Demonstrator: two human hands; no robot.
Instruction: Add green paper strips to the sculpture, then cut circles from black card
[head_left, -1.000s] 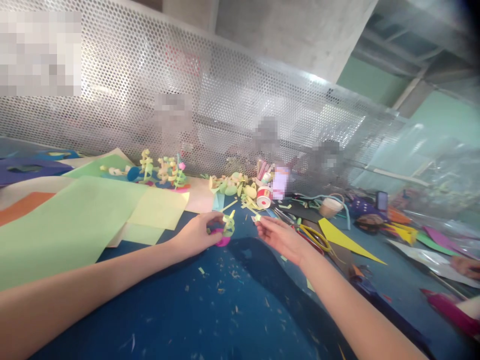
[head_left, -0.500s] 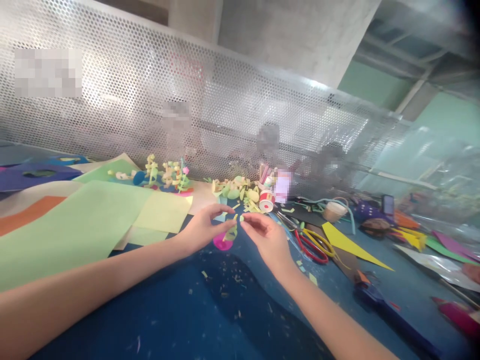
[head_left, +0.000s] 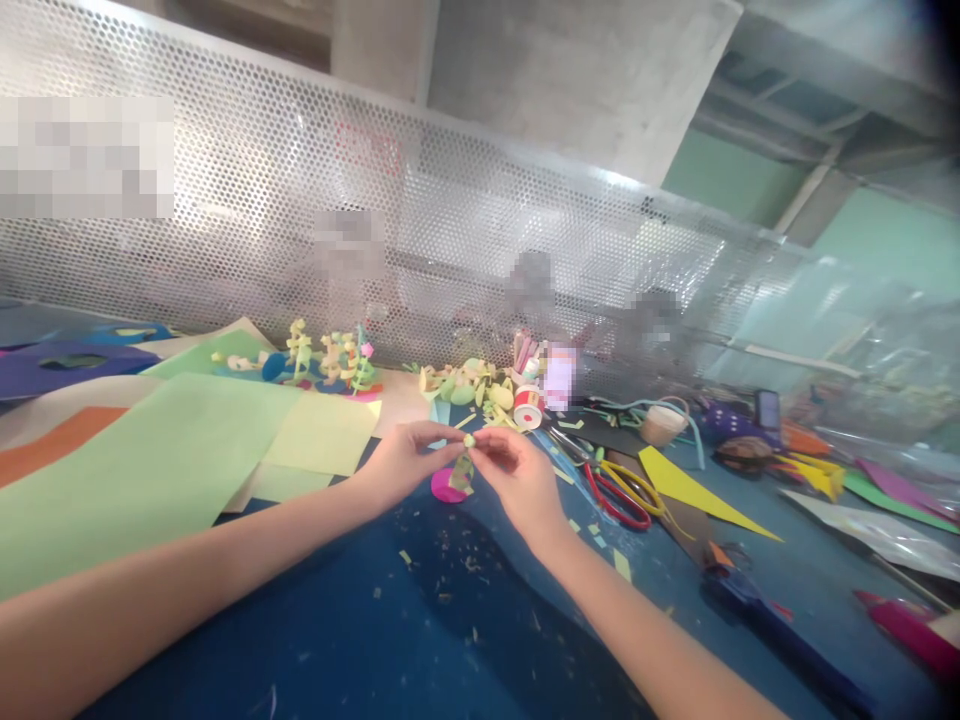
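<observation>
In the head view my left hand (head_left: 405,465) and my right hand (head_left: 526,485) meet fingertip to fingertip in the middle. Between them is a small pale green paper piece (head_left: 469,440), pinched from both sides. Just below stands a curled green paper strip (head_left: 462,472) on a round pink base (head_left: 448,487). Whether the small piece touches the top of the strip I cannot tell, as my fingers partly cover it.
Green paper sheets (head_left: 172,470) spread on the left. Paper figures (head_left: 300,350) and a heap of pale cut pieces (head_left: 469,380) lie behind. Red-handled scissors (head_left: 615,500), a thread spool (head_left: 528,405), a yellow paper triangle (head_left: 697,490) and a dark blue glue gun (head_left: 780,630) are rightward.
My right hand has moved left with the small pale green piece, closing the gap to my left hand. The left thumb and finger, apart before, have come together at the piece.
</observation>
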